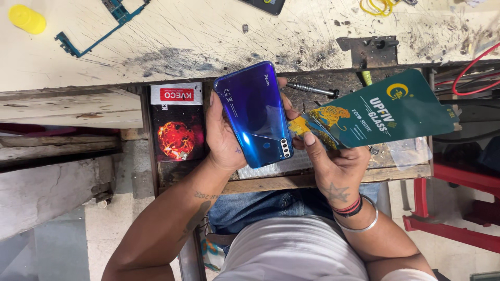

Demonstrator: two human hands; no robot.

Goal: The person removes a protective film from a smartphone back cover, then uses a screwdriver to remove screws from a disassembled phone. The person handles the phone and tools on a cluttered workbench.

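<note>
The left hand point(224, 138) grasps a blue smartphone point(254, 113), back side up, with its fingers wrapped around the far edge and the thumb along the near edge. The glossy back shades from deep violet at the top to lighter blue at the bottom, where a small column of camera lenses sits close to the right hand's fingertips.

The right hand point(333, 161) pinches a dark green packet with a tiger picture point(375, 112) between thumb and forefinger. The held corner of the packet is just beside the phone's lower right edge, seemingly touching it, and the rest fans out to the right, away from both hands. A star tattoo marks the back of this hand, and the wrist carries a red and black band and a silver bangle point(359, 225).

Both hands are held over an open drawer point(333, 179) under the table point(208, 36). Just left of the left-hand fingers, a red and black box point(177, 122) lies in the drawer. Beyond the right-hand fingers, a metal screwdriver point(311, 89) rests at the back of the drawer.

Farther up on the scratched, stained table, well apart from the hands, lie a teal circuit board point(112, 21), a yellow cap point(26, 18) at the far left, and a tangle of yellow rubber bands point(377, 6) near the top edge. Red cable point(471, 70) loops at the right.
</note>
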